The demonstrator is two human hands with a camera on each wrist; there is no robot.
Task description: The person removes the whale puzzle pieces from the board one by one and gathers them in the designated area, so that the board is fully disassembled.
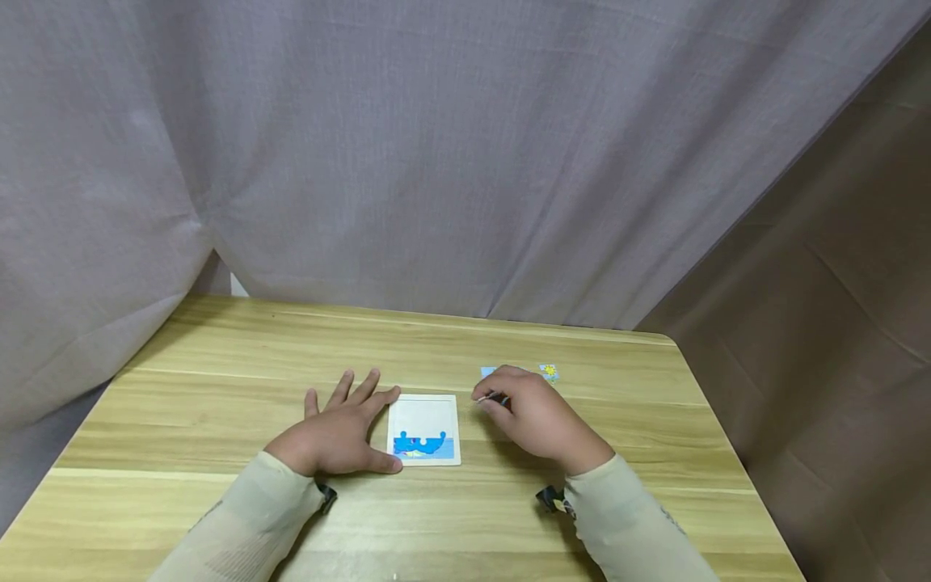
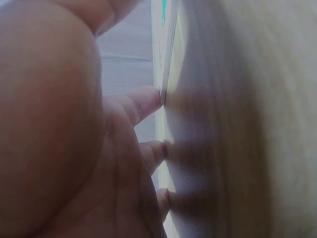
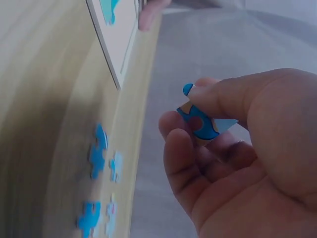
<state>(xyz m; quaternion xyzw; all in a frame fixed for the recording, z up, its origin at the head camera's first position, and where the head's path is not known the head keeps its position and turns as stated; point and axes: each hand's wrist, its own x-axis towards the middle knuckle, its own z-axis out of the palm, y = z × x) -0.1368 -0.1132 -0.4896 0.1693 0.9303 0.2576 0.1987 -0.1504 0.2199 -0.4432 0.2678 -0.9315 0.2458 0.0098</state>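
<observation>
A white square puzzle board (image 1: 424,414) lies on the table, its lower part filled with blue pieces (image 1: 423,447) that form part of a picture. My left hand (image 1: 338,436) rests along the board's left side with fingers spread, the thumb at the near corner and the index fingertip at the far corner. To the right of the board, my right hand (image 1: 534,416) is raised a little over the table. It pinches a blue jigsaw puzzle piece (image 3: 202,128) between thumb and fingers, as the right wrist view shows; part of the piece is covered by the thumb.
Loose puzzle pieces lie beyond the right hand, among them one with a yellow flower (image 1: 549,371) and blue ones (image 3: 97,153); the hand hides some in the head view. The wooden table (image 1: 218,388) ends at a grey curtain (image 1: 407,162) behind.
</observation>
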